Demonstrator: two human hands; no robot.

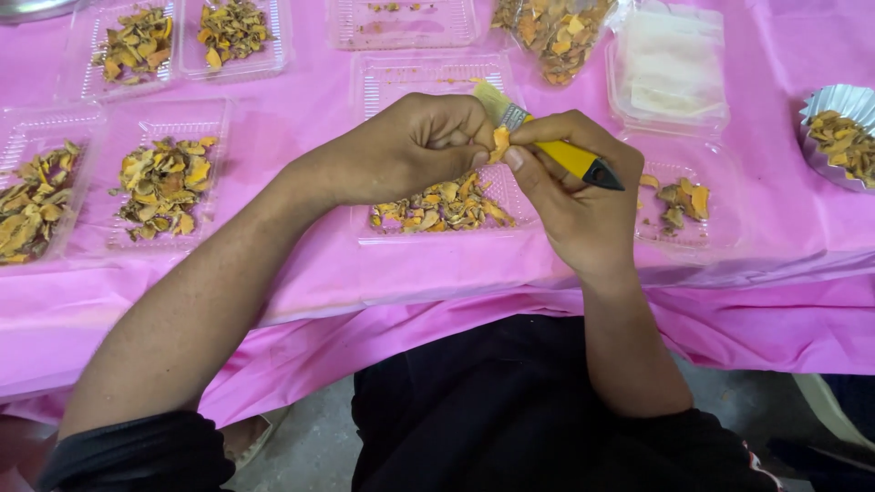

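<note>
Pinched by its edges in the left hand (415, 146) over the middle clear tray (383, 91): a dried orange-yellow slice (499, 144), likely light, brittle, best gripped gently, with the right hand (570, 191) clamped on a yellow-handled brush (556, 150) touching it.

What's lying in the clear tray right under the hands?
The tray holds orange-yellow dried pieces along its near edge. The left hand and right hand cover its middle, so anything there is hidden.
</note>
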